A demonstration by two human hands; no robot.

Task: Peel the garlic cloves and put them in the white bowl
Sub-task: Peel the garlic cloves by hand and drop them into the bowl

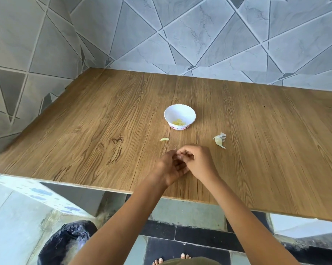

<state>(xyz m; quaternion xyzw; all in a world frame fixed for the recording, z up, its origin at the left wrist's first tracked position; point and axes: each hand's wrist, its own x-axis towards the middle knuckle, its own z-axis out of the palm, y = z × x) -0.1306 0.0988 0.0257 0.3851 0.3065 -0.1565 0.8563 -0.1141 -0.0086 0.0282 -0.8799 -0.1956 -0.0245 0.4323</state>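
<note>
Garlic clove (pixel 164 139) near white bowl (pixel 180 109)

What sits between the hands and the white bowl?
Nothing visible: bare table from left hand and right hand to the white bowl. A loose clove lies just left of that line; garlic piece off right.
</note>
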